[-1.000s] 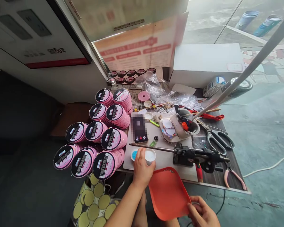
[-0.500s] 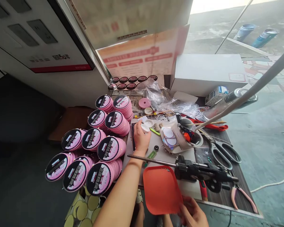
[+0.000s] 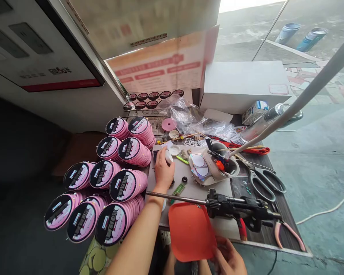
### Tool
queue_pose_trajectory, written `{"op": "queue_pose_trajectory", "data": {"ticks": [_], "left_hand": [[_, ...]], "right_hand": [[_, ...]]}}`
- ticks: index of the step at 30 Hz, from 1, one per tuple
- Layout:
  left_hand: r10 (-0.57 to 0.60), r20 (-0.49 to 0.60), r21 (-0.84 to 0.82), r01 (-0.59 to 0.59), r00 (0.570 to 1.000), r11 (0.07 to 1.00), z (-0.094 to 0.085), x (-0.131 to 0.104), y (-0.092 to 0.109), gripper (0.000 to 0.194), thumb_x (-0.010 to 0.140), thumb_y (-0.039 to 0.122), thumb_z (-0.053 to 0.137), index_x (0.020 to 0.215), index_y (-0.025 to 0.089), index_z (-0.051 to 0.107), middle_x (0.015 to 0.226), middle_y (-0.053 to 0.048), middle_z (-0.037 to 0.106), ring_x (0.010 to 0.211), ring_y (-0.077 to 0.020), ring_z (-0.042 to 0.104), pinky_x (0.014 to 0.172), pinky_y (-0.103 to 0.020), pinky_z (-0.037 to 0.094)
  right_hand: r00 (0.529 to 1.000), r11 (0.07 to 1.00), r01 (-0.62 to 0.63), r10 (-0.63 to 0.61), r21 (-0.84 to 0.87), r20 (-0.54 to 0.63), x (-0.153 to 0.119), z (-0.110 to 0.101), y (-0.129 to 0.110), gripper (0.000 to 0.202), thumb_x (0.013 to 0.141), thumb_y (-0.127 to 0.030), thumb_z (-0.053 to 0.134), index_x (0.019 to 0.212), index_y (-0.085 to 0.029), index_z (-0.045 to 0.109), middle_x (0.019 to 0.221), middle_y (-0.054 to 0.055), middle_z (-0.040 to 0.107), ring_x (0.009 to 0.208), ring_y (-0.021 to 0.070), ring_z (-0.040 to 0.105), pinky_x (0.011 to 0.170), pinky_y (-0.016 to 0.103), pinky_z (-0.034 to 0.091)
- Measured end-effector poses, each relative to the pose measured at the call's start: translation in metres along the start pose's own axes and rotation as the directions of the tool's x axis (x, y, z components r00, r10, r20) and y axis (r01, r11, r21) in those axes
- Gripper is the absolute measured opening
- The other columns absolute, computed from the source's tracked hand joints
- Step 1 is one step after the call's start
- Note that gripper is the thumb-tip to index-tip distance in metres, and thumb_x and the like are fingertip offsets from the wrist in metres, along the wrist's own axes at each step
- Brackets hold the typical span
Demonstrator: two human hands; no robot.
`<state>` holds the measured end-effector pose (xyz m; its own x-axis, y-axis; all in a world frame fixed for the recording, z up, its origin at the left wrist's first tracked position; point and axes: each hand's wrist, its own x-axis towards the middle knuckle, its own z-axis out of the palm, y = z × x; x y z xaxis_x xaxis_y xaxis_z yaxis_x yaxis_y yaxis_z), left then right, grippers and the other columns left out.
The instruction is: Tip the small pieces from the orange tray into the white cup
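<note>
Red tray (image 3: 191,233), six o'clock in view: probably light, semi-rigid, best held by the rim; right hand (image 3: 231,259), fingers clamped at its four-o'clock corner; left hand (image 3: 164,173), towards eleven, fingers around small white container (image 3: 169,157)

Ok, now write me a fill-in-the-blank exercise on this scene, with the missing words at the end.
1. The small round thing in the left hand is coloured ____.
2. The right hand grips the red tray, and the stacked discs stand to the tray's ____.
3. The handles of the pliers are coloured ____.
4. Beyond the glass, the buckets number ____.

Missing words: white; left; pink; two.
</note>
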<state>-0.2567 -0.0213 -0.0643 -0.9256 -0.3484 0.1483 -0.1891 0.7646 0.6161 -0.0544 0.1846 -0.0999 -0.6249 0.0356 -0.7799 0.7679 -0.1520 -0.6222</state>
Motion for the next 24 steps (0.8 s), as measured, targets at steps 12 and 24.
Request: {"op": "queue_pose_trajectory", "data": {"ticks": [12,24], "left_hand": [[-0.413,0.322,-0.167,0.48,0.852,0.861,-0.091,-0.168,0.01,0.054,0.064,0.015,0.061,0.117,0.018,0.05,0.126,-0.012,0.051,0.118,-0.0251,0.045,0.104,-0.049,0.035],[-0.26,0.669,-0.289,0.566,0.697,0.773,-0.081,-0.16,0.013,0.06,0.056,0.003,0.06,0.113,0.02,0.055,0.116,-0.008,0.06,0.107,-0.0254,0.053,0.098,-0.043,0.039]], "right_hand": [[0.999,0.965,-0.017,0.027,-0.263,0.034,-0.037,-0.04,-0.041,0.036,0.065,-0.051,0.056,0.074,-0.017,0.053,0.044,-0.007,0.042,0.042,0.0096,0.033,0.045,0.025,0.025],[0.988,0.883,-0.073,0.127,-0.464,0.086,-0.05,-0.068,-0.108,0.042,0.054,-0.058,0.061,0.072,-0.02,0.058,0.06,0.002,0.058,0.06,0.0193,0.049,0.057,0.03,0.037]]}}
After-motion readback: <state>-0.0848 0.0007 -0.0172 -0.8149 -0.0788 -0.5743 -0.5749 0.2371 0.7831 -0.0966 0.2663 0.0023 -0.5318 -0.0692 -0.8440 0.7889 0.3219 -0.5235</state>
